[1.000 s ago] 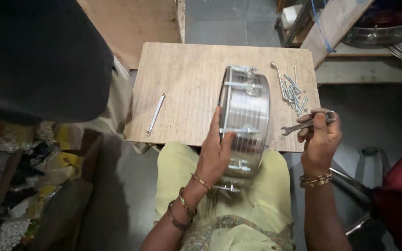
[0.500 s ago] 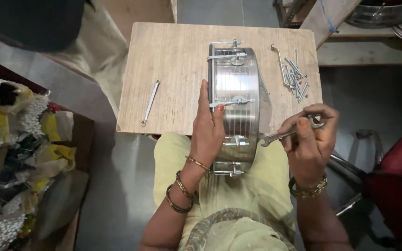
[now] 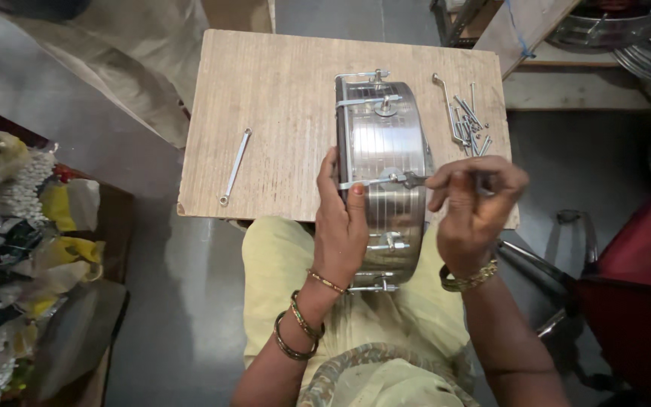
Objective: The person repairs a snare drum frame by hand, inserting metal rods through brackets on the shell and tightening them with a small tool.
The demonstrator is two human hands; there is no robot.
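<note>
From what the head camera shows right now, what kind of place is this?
Probably a small drum-making workshop: a shiny metal drum shell on a plain wooden board, a loose pile of metal tension rods, and stacked metal hoops.

worktop (image 3: 280,83): pale wooden board, grain running left to right, set over the lap
spanner (image 3: 234,166): slim, silver, lying alone on the left part of the worktop, tilted, well apart from the other metal pieces
rods (image 3: 465,117): loose heap of silver bolts and hooked rods at the far right corner of the worktop
floor (image 3: 167,286): grey, bare
sacking (image 3: 137,60): beige, crumpled, far left of the worktop
bags (image 3: 16,226): heap of yellow, white and dark bundles at the left edge
chair (image 3: 634,279): red seat, metal legs, near right
rings (image 3: 627,34): stacked shiny metal hoops, far right corner
</note>
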